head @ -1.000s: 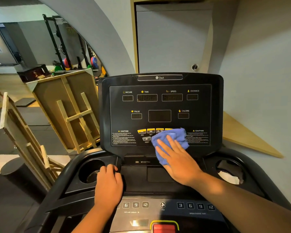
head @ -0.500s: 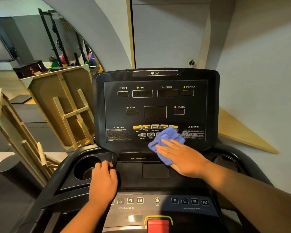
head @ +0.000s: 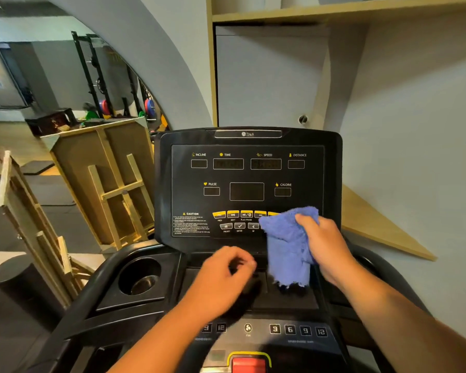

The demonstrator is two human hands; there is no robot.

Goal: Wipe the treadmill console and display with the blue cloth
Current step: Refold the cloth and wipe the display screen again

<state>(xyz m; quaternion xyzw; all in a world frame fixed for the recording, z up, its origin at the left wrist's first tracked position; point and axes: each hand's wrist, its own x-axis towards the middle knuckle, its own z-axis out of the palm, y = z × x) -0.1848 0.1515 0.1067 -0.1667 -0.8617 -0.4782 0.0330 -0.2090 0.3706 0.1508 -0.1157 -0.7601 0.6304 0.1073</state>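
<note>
The black treadmill console (head: 248,189) stands upright in front of me, its dark display windows and yellow buttons facing me. My right hand (head: 324,246) grips the blue cloth (head: 288,246) at its top edge, near the panel's lower right corner. The cloth hangs loose and covers the rightmost buttons. My left hand (head: 223,281) hovers over the flat tray below the panel, fingers curled and blurred, holding nothing that I can see.
A round cup holder (head: 140,278) sits left of the tray. A red stop button (head: 249,364) and numbered speed keys (head: 297,330) lie near me. Wooden frames (head: 111,184) lean at the left. A pale wall (head: 414,157) is close on the right.
My right hand lifted the cloth off the panel, so it now hangs loose from my fingers. My left hand left the spot by the cup holder and moved right over the tray.
</note>
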